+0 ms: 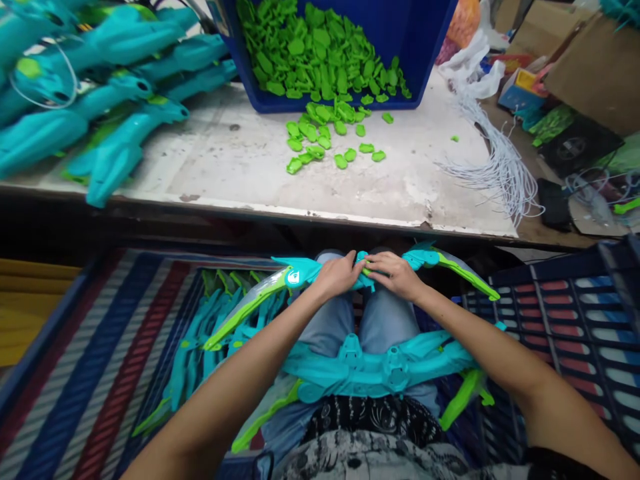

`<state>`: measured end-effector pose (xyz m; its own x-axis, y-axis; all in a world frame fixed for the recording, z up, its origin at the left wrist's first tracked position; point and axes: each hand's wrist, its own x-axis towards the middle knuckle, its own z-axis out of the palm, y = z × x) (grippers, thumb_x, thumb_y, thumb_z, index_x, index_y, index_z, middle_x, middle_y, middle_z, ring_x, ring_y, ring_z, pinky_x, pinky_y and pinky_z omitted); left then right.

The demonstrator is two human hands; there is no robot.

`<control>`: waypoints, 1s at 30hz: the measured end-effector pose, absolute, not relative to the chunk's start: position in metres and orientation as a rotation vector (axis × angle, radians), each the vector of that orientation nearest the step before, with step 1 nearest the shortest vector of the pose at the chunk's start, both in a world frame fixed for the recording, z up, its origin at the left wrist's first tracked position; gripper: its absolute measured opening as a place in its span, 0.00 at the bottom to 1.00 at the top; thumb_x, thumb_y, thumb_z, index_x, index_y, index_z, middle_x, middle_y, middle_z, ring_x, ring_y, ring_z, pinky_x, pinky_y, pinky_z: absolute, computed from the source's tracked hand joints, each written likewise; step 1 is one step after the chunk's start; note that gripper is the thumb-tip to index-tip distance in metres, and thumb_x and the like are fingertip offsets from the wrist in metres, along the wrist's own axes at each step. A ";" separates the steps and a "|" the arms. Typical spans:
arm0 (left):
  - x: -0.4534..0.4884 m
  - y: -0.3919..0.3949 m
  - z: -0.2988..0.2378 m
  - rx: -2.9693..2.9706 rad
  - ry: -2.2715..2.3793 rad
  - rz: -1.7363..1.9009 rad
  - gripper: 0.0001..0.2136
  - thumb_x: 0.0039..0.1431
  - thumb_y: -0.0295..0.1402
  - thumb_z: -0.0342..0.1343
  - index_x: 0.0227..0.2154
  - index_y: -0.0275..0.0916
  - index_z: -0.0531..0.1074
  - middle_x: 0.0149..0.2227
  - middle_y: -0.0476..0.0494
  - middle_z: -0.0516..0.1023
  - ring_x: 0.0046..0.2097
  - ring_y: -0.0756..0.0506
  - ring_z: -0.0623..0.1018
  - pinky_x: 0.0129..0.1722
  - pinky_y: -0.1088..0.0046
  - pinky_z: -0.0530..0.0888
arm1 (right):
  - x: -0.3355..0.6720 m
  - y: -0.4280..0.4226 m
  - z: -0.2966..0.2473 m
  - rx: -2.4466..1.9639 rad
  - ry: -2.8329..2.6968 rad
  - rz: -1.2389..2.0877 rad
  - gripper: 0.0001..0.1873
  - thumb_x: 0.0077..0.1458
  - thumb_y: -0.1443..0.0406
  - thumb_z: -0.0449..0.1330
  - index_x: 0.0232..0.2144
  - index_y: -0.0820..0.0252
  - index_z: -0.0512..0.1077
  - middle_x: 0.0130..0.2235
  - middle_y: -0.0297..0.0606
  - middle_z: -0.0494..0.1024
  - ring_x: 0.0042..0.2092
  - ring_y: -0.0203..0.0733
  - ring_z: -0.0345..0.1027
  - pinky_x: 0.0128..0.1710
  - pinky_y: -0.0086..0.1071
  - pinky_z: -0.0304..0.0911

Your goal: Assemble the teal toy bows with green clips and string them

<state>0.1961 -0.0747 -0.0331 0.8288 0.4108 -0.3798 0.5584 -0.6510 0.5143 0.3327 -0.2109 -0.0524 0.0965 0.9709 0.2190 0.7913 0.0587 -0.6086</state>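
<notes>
A teal toy bow (305,270) with lime-green curved tips lies across my knees, just below the table edge. My left hand (341,273) is closed on its middle from the left side. From the right, my right hand (395,272) grips the same middle part, its fingers pressed together near the left thumb. Between the fingertips shows a bit of a small green plastic piece (367,268), mostly hidden by the fingers. Closer to my body, more teal bow parts (350,373) rest across my lap, apart from both hands.
A blue bin (420,80) of small green pieces (320,53) lies tipped on the white table (225,167), with several spilled in front. Teal parts (115,127) are piled at left, white strings (500,167) at right. Crates stand either side; the left has a striped cover (100,347).
</notes>
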 end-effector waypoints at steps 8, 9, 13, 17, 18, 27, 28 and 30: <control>0.226 -0.044 -0.042 1.605 0.656 -0.435 0.11 0.49 0.39 0.60 0.29 0.34 0.72 0.21 0.51 0.69 0.24 0.52 0.67 0.24 0.77 0.61 | 0.343 -0.197 -0.047 -1.934 -1.307 0.797 0.24 0.41 0.63 0.69 0.43 0.57 0.72 0.43 0.37 0.76 0.39 0.39 0.71 0.40 0.34 0.68; 0.226 -0.046 -0.044 1.522 0.684 -0.408 0.11 0.47 0.36 0.62 0.29 0.34 0.72 0.21 0.52 0.68 0.23 0.52 0.65 0.24 0.77 0.61 | 0.344 -0.195 -0.046 -1.967 -1.283 0.860 0.28 0.38 0.64 0.70 0.46 0.57 0.70 0.44 0.36 0.76 0.39 0.38 0.71 0.39 0.33 0.68; 0.224 -0.057 -0.044 1.434 0.757 -0.288 0.08 0.45 0.30 0.60 0.30 0.35 0.71 0.20 0.54 0.66 0.22 0.53 0.64 0.23 0.77 0.61 | 0.346 -0.188 -0.047 -1.993 -1.288 0.995 0.36 0.34 0.67 0.71 0.49 0.55 0.69 0.44 0.35 0.76 0.45 0.42 0.71 0.44 0.34 0.67; 0.220 -0.061 -0.038 1.472 0.755 -0.244 0.07 0.45 0.30 0.58 0.30 0.34 0.71 0.21 0.53 0.68 0.24 0.52 0.67 0.24 0.77 0.63 | 0.346 -0.189 -0.051 -1.998 -1.342 0.954 0.38 0.38 0.63 0.71 0.54 0.54 0.67 0.48 0.38 0.76 0.48 0.46 0.71 0.47 0.37 0.66; 0.218 -0.061 -0.037 1.476 0.751 -0.241 0.08 0.45 0.30 0.58 0.31 0.34 0.72 0.22 0.52 0.69 0.25 0.52 0.68 0.25 0.77 0.63 | 0.346 -0.190 -0.052 -1.987 -1.365 0.960 0.37 0.39 0.61 0.70 0.54 0.54 0.67 0.49 0.39 0.75 0.48 0.47 0.71 0.47 0.37 0.66; 0.218 -0.061 -0.041 1.493 0.670 -0.220 0.12 0.47 0.34 0.60 0.35 0.34 0.72 0.25 0.52 0.71 0.27 0.51 0.69 0.25 0.77 0.63 | 0.348 -0.187 -0.046 -2.068 -1.479 0.904 0.35 0.41 0.62 0.69 0.54 0.52 0.67 0.44 0.35 0.77 0.44 0.44 0.71 0.43 0.34 0.64; 0.218 -0.061 -0.042 1.485 0.665 -0.225 0.11 0.48 0.34 0.60 0.34 0.34 0.71 0.24 0.52 0.70 0.27 0.51 0.68 0.25 0.77 0.63 | 0.348 -0.186 -0.044 -2.092 -1.486 0.904 0.36 0.41 0.62 0.70 0.54 0.52 0.67 0.43 0.34 0.77 0.44 0.44 0.71 0.42 0.34 0.64; 0.219 -0.062 -0.044 1.478 0.663 -0.236 0.10 0.48 0.34 0.60 0.32 0.35 0.70 0.22 0.54 0.68 0.25 0.52 0.67 0.23 0.77 0.61 | 0.348 -0.183 -0.041 -2.151 -1.494 0.903 0.36 0.39 0.61 0.70 0.53 0.51 0.67 0.41 0.34 0.77 0.42 0.43 0.71 0.40 0.33 0.63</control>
